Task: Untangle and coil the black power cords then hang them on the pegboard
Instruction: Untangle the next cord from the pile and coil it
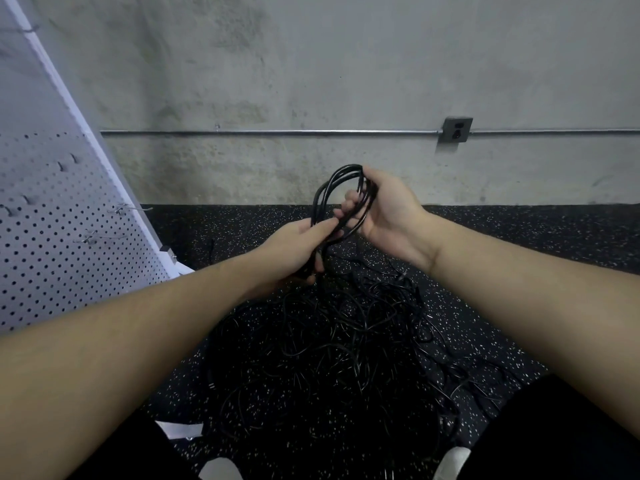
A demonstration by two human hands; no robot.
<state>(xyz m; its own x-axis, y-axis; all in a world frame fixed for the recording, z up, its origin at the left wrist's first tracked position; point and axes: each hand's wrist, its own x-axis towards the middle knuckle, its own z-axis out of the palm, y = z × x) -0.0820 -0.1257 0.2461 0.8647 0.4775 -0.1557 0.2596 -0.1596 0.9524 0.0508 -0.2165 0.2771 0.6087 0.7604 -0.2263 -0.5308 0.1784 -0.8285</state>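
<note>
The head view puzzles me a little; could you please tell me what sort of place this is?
Probably a workshop, garage or utility room: a bare concrete wall with exposed metal conduit feeding a surface-mounted outlet, speckled rubber flooring, and a white pegboard with hooks.

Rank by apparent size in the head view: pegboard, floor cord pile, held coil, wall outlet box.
1. Floor cord pile and pegboard: look similar, and the pegboard is cropped, so unranked.
2. Held coil.
3. Wall outlet box, farthest away.

We see a coiled black power cord [341, 199] held upright above a tangled heap of black cords [346, 341] on the floor; white pegboard [52, 237] leans at left.
</note>
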